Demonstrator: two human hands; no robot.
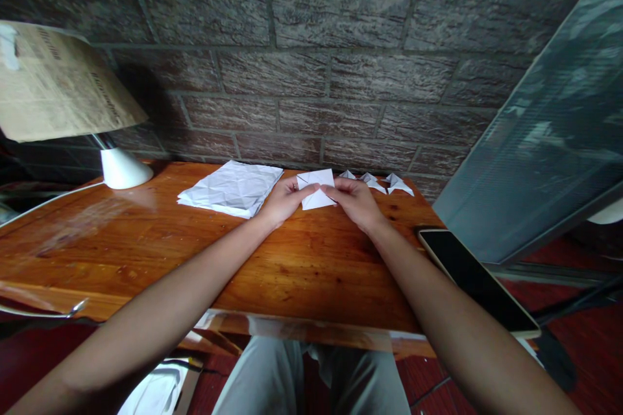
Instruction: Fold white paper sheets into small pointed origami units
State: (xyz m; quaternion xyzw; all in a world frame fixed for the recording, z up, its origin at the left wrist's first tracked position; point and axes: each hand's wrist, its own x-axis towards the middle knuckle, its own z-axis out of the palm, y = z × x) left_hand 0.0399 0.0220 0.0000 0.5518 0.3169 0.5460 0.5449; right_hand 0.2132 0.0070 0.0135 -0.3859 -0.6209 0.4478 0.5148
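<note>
A person seated at a wooden desk (311,272) grips a small white paper square (318,177) in both hands, held near the desk's far edge, close to the brick wall (302,19). The left hand (283,200) pinches one side and the right hand (360,202) the other, thumbs pressed on the upper face and nearly meeting at its middle; the fingers beneath are mostly hidden. Three folded paper pieces (400,185) sit just beyond the right hand, apparently finished, while the square, showing a crease line at one corner, looks only partly worked. To the left, a stack of creased sheets (231,188) lies flat, seemingly yet to be folded small; how many it holds cannot be told. Both forearms reach forward from the lower corners, converging on the square, with the wrists low above the desk.
</note>
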